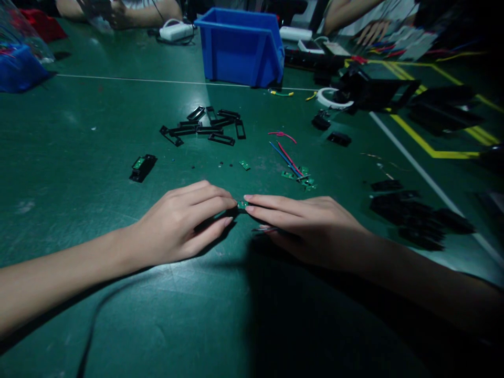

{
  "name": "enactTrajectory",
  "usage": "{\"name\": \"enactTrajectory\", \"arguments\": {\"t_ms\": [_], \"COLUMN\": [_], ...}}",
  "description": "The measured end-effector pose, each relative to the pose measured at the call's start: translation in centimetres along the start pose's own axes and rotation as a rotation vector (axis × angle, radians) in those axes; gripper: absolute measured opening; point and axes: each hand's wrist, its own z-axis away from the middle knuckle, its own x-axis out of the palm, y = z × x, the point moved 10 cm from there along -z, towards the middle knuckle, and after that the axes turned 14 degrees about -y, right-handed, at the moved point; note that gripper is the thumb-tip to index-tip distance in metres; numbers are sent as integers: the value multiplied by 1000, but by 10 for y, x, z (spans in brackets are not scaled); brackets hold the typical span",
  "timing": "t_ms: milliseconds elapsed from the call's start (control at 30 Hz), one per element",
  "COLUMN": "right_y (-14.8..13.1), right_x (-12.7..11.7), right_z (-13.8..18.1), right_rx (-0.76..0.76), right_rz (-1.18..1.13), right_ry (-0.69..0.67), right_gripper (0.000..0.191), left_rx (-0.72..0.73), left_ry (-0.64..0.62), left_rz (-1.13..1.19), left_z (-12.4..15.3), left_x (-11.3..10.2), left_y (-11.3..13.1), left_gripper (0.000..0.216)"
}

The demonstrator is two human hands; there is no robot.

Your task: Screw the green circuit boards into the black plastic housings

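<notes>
My left hand [185,223] and my right hand [305,226] meet fingertip to fingertip low over the green mat, both pinched on a small green circuit board [243,204] between them. A dark part lies partly hidden under the left fingers. Thin wires show under my right fingers [263,229]. Just beyond lie more small green boards with red and blue wires [293,167] and a lone green board [244,165].
A heap of black plastic frames [208,127] lies ahead, a black housing with a board [142,167] at left. A blue bin [241,47] stands at the back. Black parts [417,218] lie at right. Other people's hands rest at the far edge.
</notes>
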Motion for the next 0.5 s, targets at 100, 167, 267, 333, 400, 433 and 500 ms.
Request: {"name": "enactTrajectory", "arguments": {"t_ms": [100, 167, 267, 333, 400, 433, 500], "right_y": [1, 2, 2, 3, 3, 3, 2], "right_x": [0, 1, 1, 1, 1, 2, 1], "right_z": [0, 0, 0, -1, -1, -1, 0], "right_rx": [-5, -7, -7, -3, 1, 3, -2], "right_rz": [-13, -22, -34, -34, -28, -25, -22], "right_ry": [5, 6, 8, 4, -4, -7, -1], "right_gripper": [43, 44, 44, 44, 43, 43, 43], "left_rx": [1, 4, -13, -18, -3, 6, 9], "left_ry": [3, 6, 7, 3, -6, -13, -28], "left_rz": [5, 0, -2, 3, 2, -2, -9], "left_z": [0, -1, -1, -1, -1, -1, -1], "left_x": [0, 0, -1, -1, 0, 1, 2], "left_y": [0, 0, -1, -1, 1, 2, 2], "left_gripper": [29, 30, 34, 36, 35, 34, 32]}}
